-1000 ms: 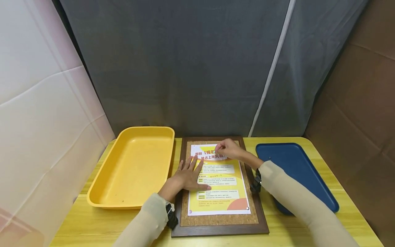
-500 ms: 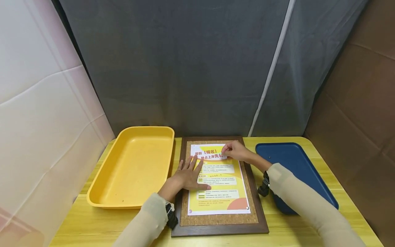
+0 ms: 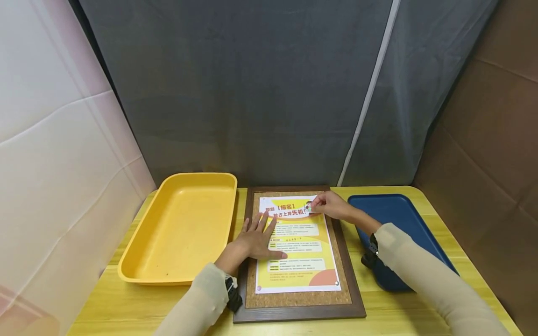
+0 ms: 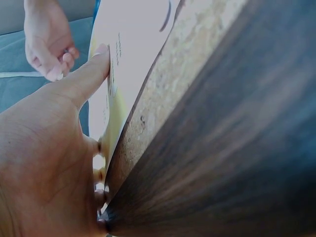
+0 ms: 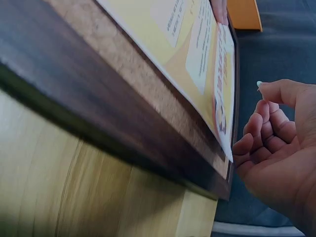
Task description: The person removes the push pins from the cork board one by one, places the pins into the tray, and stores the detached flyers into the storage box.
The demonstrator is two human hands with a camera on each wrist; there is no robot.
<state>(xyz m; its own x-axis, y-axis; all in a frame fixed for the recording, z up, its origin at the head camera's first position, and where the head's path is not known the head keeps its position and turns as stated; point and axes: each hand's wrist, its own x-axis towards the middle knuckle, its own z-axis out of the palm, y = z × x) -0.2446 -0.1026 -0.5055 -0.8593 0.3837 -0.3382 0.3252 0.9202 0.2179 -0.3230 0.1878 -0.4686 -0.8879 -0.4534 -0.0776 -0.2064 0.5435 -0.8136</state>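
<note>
While left hand [image 3: 255,242] rests on the rectangular paper poster [image 3: 302,254], grip splayed, right hand [image 3: 332,205] is by its upper-right corner, grip curled; can't tell on what. Poster lies on grainy, dark-framed corkboard [image 3: 294,301], lower centre of head view.

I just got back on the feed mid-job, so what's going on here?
A person's left hand lies spread on a printed sheet, which rests on a framed corkboard. The right hand, fingers curled, is at the sheet's upper right corner; whether it pinches something small is hard to tell. A yellow tray stands left of the corkboard, a blue tray right.
</note>
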